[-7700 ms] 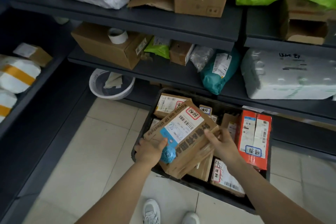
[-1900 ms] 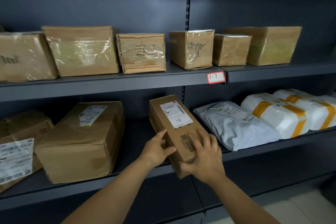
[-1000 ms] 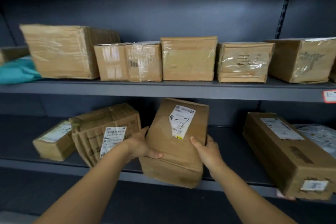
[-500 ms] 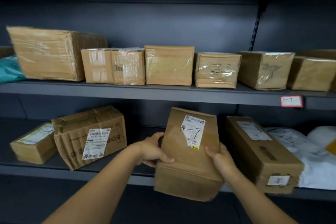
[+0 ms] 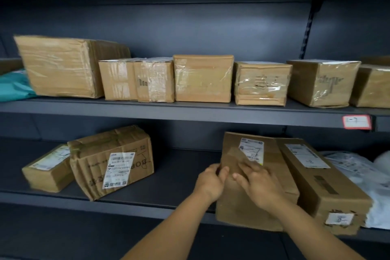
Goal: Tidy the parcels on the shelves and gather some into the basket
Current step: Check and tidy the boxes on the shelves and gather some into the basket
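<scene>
A brown cardboard parcel (image 5: 238, 211) with a white label lies on the lower shelf (image 5: 175, 183), its front end reaching the shelf's edge. Its right side is against a long cardboard box (image 5: 316, 181). My left hand (image 5: 211, 181) grips the parcel's left edge, thumb on its upper face. Fingers spread and straight, my right hand (image 5: 259, 186) presses flat on the upper face just below the label. No basket appears in this view.
A crumpled labelled box (image 5: 111, 160) and a small box (image 5: 48, 169) sit left on the lower shelf, bare shelf between them and the parcel. White poly bags (image 5: 358, 175) lie far right. The upper shelf (image 5: 168, 112) holds several taped boxes and a teal bag (image 5: 14, 88).
The parcel, held tilted off the shelf's front edge before, now lies on the lower shelf against the long box. My right hand has shifted from its side onto its upper face.
</scene>
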Motion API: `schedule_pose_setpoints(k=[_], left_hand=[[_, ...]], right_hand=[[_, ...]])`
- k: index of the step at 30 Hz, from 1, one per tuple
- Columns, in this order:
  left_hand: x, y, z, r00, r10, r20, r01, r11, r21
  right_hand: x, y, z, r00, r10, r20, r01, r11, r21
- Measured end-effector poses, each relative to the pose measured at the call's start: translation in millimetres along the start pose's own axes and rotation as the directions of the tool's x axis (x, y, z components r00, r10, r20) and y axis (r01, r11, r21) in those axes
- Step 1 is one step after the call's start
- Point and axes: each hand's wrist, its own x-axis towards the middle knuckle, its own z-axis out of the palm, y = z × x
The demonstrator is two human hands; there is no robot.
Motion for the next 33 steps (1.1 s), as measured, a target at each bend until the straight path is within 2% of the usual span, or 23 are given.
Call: schedule_pose_setpoints(k=[2,6,9,12,14,16,19,22,27,30,33], left_hand=[[-2.6,-11.0,-18.0,0.998,0.016,-0.061,-0.021,0.997,-0.08],[-12.8,-35.8,-81.7,0.949,0.181,-0.259,-0.151,0.98,0.132],[-16.5,-57.2,-130.7,0.864,0.292,-0.41,-0.173,0.937,0.303],[-22.0,-81.0,-176.5,0.748,0.394,-0.534,-0.08,0.852,0.517],[-30.7,-94.3,-207.0,0.674,0.425,-0.604,0.02,0.807,0.59],[-38.0,-105.8,-235.6,0.642,0.384,-0.663,0.148,0.787,0.599],[-44.2,-121.5,-270.0,0.696,0.126,-0.707,0.321,0.826,0.463],[-39.9,-141.0,-288.4,0.77,-0.125,-0.626,0.375,0.882,0.286],[-27.7,-168.0,-286.5,0.86,-0.156,-0.486,0.265,0.95,0.164],[-23.5,-177.1,-285.3,0.867,-0.146,-0.477,0.218,0.971,0.1],[-21.5,-177.7,-284.9,0.86,-0.146,-0.489,0.228,0.967,0.112]], right_hand=[[8.9,11.8,-1.6,1.0,-0.011,0.009,0.011,1.0,0.023],[25.4,-5.0,-7.0,0.996,-0.081,-0.023,0.082,0.994,0.068],[33.2,-56.3,7.2,0.971,-0.209,-0.121,0.222,0.969,0.107],[41.2,-111.4,31.2,0.946,-0.315,-0.069,0.323,0.923,0.21],[49.6,-141.0,42.7,0.951,-0.31,0.019,0.289,0.905,0.312],[61.6,-165.0,48.9,0.96,-0.263,0.093,0.204,0.89,0.407],[82.2,-191.8,56.3,0.966,-0.197,0.164,0.084,0.847,0.525],[107.0,-210.9,68.9,0.968,-0.131,0.212,-0.028,0.789,0.614],[136.0,-231.3,91.9,0.965,-0.1,0.241,-0.099,0.712,0.695],[150.4,-239.7,96.9,0.968,-0.096,0.23,-0.121,0.626,0.77],[160.3,-240.8,102.6,0.968,-0.122,0.217,-0.117,0.544,0.831]])
